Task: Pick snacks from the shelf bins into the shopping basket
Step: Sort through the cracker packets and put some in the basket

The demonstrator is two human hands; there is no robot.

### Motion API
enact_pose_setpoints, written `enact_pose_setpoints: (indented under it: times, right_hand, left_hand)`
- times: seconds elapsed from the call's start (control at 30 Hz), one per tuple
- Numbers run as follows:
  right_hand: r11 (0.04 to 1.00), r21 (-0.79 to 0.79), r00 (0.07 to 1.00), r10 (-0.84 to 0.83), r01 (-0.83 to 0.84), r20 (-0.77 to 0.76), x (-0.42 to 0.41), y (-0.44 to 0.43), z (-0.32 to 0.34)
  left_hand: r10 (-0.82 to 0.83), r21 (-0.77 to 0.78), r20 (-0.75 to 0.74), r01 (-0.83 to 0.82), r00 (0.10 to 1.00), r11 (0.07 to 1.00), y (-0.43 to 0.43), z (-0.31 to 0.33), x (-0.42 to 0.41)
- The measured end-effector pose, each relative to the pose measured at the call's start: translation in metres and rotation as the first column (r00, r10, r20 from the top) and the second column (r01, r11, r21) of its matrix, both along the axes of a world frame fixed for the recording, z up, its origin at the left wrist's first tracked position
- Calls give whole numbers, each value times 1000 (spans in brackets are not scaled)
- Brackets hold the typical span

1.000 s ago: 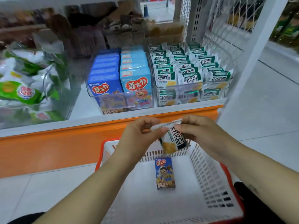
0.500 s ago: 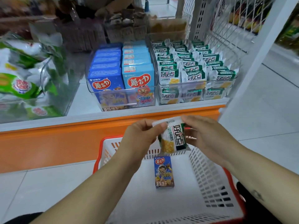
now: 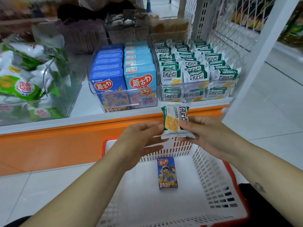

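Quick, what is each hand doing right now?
Left hand: open, fingertips at the edge of the cracker packet.
Right hand: holding the cracker packet, thumb on its front.

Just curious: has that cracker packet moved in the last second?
Yes: the cracker packet rose from the basket rim to the orange shelf front.

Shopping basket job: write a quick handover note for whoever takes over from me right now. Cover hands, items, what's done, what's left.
Right hand: pinches the cracker packet, thumb on its front, holding it upright above the basket's far rim.
Left hand: open, fingertips at the packet's left edge.
Shopping basket: below the shelf front, with one blue biscuit box lying flat inside.
Done: the box is in.
Left: drop the packet into the basket, then pick more from the shelf bins as needed.
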State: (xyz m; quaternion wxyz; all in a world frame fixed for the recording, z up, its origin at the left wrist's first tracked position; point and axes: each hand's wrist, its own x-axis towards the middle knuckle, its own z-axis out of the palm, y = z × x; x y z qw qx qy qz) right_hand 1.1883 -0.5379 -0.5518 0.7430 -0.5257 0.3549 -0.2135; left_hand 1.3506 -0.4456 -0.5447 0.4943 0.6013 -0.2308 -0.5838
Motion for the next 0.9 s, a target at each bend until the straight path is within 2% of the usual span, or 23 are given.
enact_pose_setpoints:
  times: [0.13,0.23,0.33,0.4,0.47,0.5,0.53,0.57,0.6,0.63,0.67,0.7,0.73,0.77,0.83,0.9]
  right_hand:
    - [999,45,999,-26,24,44,0,-2,1]
    - [1000,6,999,-26,25,40,0,-3,0]
    - [999,-46,1000,-20,20,-4,0,-4,-1]
    - [994,-107,998,-30,24,-55,-1,-3,-1]
    - [951,-303,987,-99,57,-127,-1,-2,-1]
    - [885,-457,973,-175,87,-152,-1,0,-1]
    - [765,-635,954,-257,102,-156,-2,1,-2]
    - [580,-811,936,-323,78,-141,-3,2,-2]
    - [361,-932,930,-344,5,-129,-3,1,-3]
    - [160,-983,935,-326,-90,-139,-3,-1,-5]
    - [19,-986,942,-293,-165,-164,-3,-2,-10]
    - [-37,-977,950,-243,-211,-196,-2,-2,-13]
    - [-22,-973,958,-184,-229,-222,-2,-2,-14]
    - [57,-973,966,-123,-224,-229,-2,-1,-12]
    - [337,-932,983,-78,-133,-169,-1,2,-3]
    - [611,-792,983,-144,-1,-113,0,-1,0]
  left_hand:
    - [-29,-23,-20,29,999,999,0,0,3]
    - [-102,-41,77,106,992,994,0,-4,1]
    - [-93,-51,172,103,981,993,-1,-7,1]
    - [-88,-81,363,126,928,989,0,-7,-1]
    - [-85,-88,650,186,755,979,-1,-8,-1]
    - [-71,-83,720,187,690,979,-1,-6,-2]
    - [-59,-88,729,180,682,980,-1,-6,-2]
    - [-44,-116,635,151,771,982,-2,-5,-3]
    - [-48,-121,453,115,890,986,-2,-2,-4]
    - [-73,-95,231,97,970,991,-1,1,-5]
    - [-78,-80,72,83,994,993,1,3,-4]
    - [-84,-83,12,84,996,993,1,2,-3]
    - [-79,-85,3,79,997,993,2,0,-1]
    - [-59,-74,5,59,998,996,2,-2,0]
    - [-23,-53,2,23,1000,998,1,-4,3]
    - [-40,-66,17,41,999,997,0,-4,4]
